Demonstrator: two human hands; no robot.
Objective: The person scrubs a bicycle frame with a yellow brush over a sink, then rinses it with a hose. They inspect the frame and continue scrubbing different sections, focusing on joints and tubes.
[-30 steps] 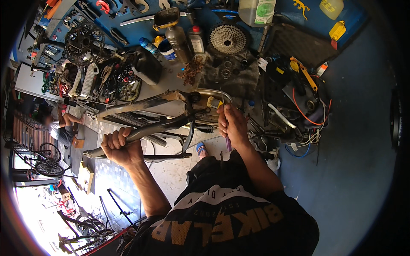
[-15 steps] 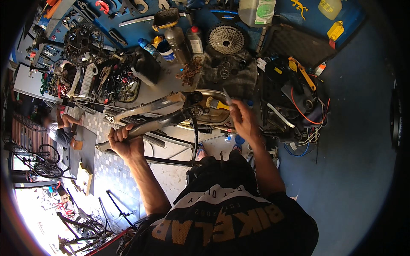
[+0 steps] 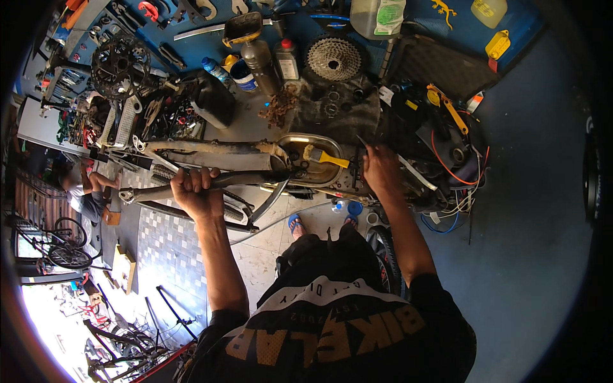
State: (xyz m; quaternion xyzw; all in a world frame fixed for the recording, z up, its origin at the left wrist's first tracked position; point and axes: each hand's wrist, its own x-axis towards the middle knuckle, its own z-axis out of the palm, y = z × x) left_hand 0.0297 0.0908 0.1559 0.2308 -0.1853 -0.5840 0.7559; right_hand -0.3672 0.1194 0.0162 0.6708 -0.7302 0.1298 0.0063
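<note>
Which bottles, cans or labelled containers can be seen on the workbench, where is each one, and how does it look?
Translucent jug: top centre, pale with a green-and-white label.
Small bottle: left of the cassette, grey with a red cap.
Spray can: beside it, tall, dull metal.
Blue bottle: further left, lying tilted.
Yellow container: top right.

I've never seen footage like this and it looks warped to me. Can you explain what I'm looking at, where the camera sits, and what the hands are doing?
The camera is worn on a person's head and looks down, so you see their own arms coming in from the bottom. The fisheye lens bends straight edges, hence the warp. No machine here, just two bare hands. The left hand is closed around a grey bicycle frame tube lying across a crowded workbench. The right hand reaches toward the bench edge beside a metal tray with a yellow-handled brush in it; whether it holds anything is unclear. Farther back lie a cassette of sprockets, a chainring and bottles.
</note>
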